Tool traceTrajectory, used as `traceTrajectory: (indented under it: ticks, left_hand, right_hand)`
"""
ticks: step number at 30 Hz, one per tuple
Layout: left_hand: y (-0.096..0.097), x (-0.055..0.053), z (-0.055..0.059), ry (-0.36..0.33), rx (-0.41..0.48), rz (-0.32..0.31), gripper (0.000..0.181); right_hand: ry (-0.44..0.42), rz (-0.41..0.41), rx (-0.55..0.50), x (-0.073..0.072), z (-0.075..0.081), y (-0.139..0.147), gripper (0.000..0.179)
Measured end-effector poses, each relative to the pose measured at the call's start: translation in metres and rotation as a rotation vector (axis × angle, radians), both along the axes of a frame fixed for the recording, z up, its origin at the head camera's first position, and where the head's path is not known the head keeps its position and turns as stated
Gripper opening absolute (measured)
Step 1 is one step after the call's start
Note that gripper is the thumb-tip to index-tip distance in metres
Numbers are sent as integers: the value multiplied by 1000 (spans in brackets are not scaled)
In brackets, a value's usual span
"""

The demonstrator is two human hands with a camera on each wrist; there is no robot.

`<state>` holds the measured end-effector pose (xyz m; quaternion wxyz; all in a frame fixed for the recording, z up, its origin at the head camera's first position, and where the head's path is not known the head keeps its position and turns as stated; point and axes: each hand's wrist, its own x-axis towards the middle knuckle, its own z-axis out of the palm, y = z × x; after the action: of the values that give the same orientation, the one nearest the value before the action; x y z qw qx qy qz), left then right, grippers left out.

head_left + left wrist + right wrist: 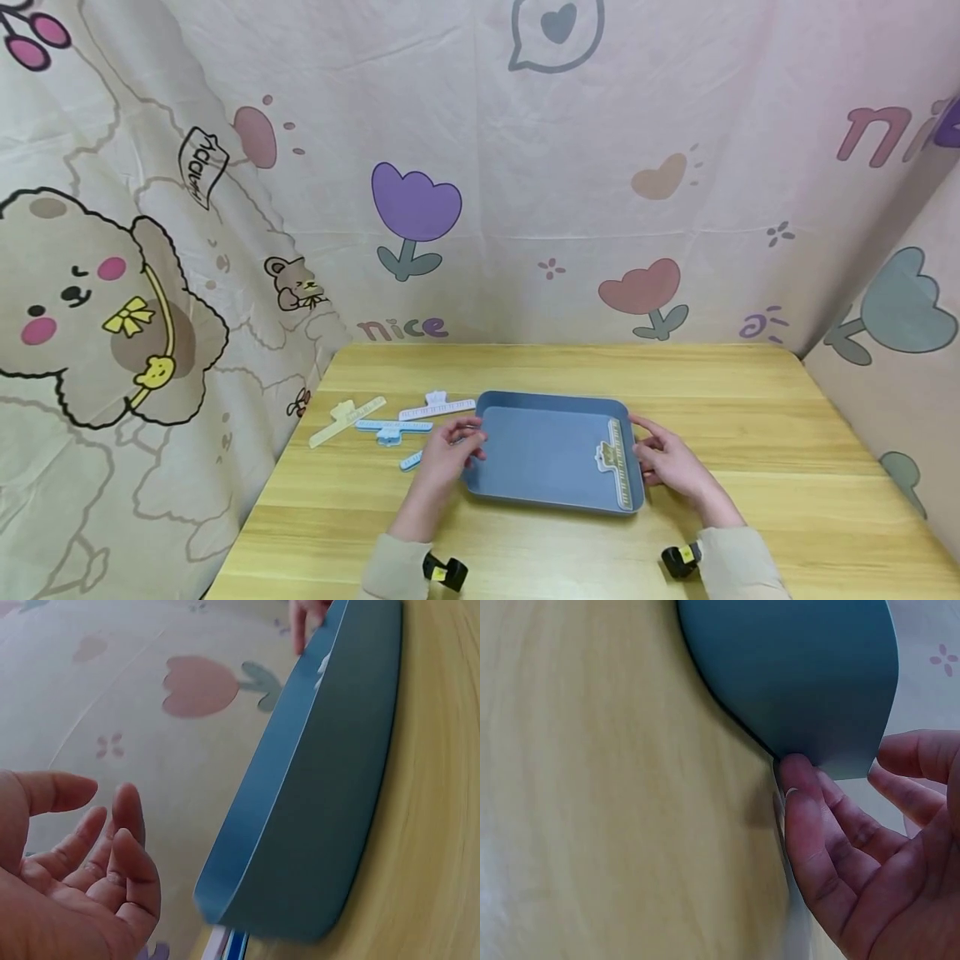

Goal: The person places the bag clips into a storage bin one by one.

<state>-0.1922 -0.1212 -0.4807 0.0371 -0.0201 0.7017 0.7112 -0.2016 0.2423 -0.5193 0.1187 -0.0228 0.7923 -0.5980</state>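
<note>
A blue-grey rectangular tray stands on the wooden table between both hands. Inside it, along the right end, lies a pale ruler-shaped clip. My right hand grips the tray's right end. In the right wrist view, the right fingertips are at the base of the tray wall and the thumb is at its rim. My left hand is by the tray's left end. In the left wrist view, its loosely bent fingers hold nothing and stand apart from the tray wall.
Left of the tray lie several ruler clips: a cream one, a white one, a blue one, and another blue one partly behind the left hand. A patterned cloth hangs behind the table.
</note>
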Motion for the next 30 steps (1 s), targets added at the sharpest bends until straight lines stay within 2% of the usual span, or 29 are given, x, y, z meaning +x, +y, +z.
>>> traceTrajectory:
  ticks: [9,16,22,30]
  left_hand:
    - [-40,3,-4,-18,89,199,25]
    - [-66,2,-13,-11,60,319,33]
    - [-85,3,-24,-45,79,383,42]
    - [-100,8,-26,-71,111,415,52]
  right_hand:
    - [5,-6,23,-2,-2,0,59]
    - [3,-30,63,-1,-1,-2,59]
    - [-10,-50,85,0,0,-3,57]
    - [-30,-54,63,0,0,-3,57]
